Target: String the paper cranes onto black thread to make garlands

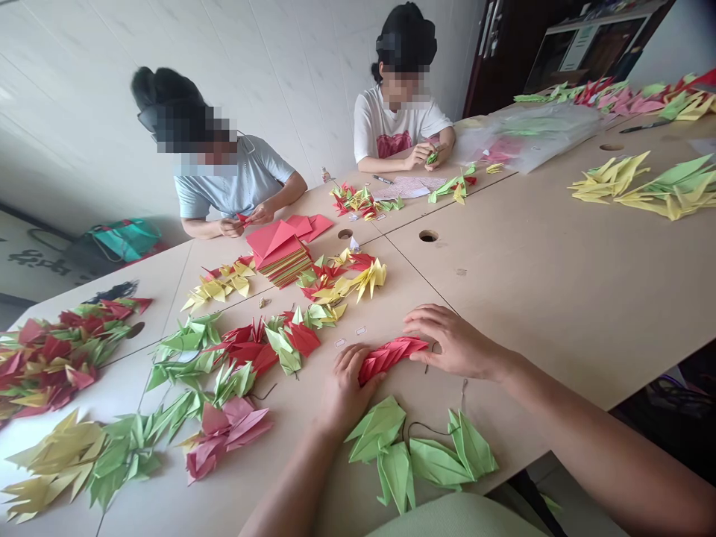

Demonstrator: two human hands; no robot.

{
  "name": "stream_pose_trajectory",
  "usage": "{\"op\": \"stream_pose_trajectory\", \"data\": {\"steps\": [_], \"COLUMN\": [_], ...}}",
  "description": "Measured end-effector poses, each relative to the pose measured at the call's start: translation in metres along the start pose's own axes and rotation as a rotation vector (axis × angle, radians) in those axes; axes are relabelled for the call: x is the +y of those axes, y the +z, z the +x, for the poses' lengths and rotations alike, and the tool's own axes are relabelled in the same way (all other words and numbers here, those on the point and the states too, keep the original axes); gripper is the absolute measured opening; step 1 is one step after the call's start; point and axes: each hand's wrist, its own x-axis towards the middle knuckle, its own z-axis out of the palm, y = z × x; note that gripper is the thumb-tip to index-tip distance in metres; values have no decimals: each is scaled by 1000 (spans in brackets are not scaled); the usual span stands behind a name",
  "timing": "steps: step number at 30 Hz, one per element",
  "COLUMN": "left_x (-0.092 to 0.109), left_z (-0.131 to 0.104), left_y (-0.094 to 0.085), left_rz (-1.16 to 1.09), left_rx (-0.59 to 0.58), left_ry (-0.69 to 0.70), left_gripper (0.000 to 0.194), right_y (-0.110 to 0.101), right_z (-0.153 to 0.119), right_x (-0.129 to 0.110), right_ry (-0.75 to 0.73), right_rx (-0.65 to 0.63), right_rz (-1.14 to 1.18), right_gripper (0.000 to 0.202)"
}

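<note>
A short row of red folded paper cranes (392,356), packed close together, lies on the table in front of me. My left hand (347,384) is curled around its left end, thumb on the near side. At the other end, my right hand (453,343) has its thumb and fingers around the tip, the upper fingers slightly spread. Nearer to me lie several green paper cranes (428,459) with a dark cord among them. A thin needle-like piece (464,391) rests below my right wrist.
Crane strings (240,347) in green, red, yellow and pink cover the left side, with a large pile (56,354) farther left. Red paper sheets (285,246) are stacked near one person's hands (246,218). Another person's hands (428,154) hold something green. A table hole (428,236) lies ahead.
</note>
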Motion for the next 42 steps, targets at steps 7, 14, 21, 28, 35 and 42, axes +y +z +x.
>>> {"op": "stream_pose_trajectory", "data": {"steps": [7, 14, 21, 28, 35, 42], "left_x": [-3, -2, -3, -4, -8, -13], "left_z": [-1, -2, -1, -5, -8, -10], "left_y": [2, -2, -4, -3, -7, -13], "left_rz": [-6, -30, -78, -147, -209, -318], "left_rx": [10, 6, 3, 7, -12, -68], "left_ry": [4, 27, 38, 30, -2, -57], "left_gripper": [32, 32, 31, 34, 45, 63], "right_y": [11, 9, 17, 20, 21, 28], "right_z": [-23, -14, -11, -5, 0, 5], "right_x": [3, -4, -8, -21, -26, -33], "right_ry": [72, 43, 14, -22, -42, -96], "right_rx": [-34, -16, -52, -44, -22, -49], "right_rz": [-51, -73, -100, -116, -130, -145], "right_gripper": [22, 32, 28, 32, 25, 30]}}
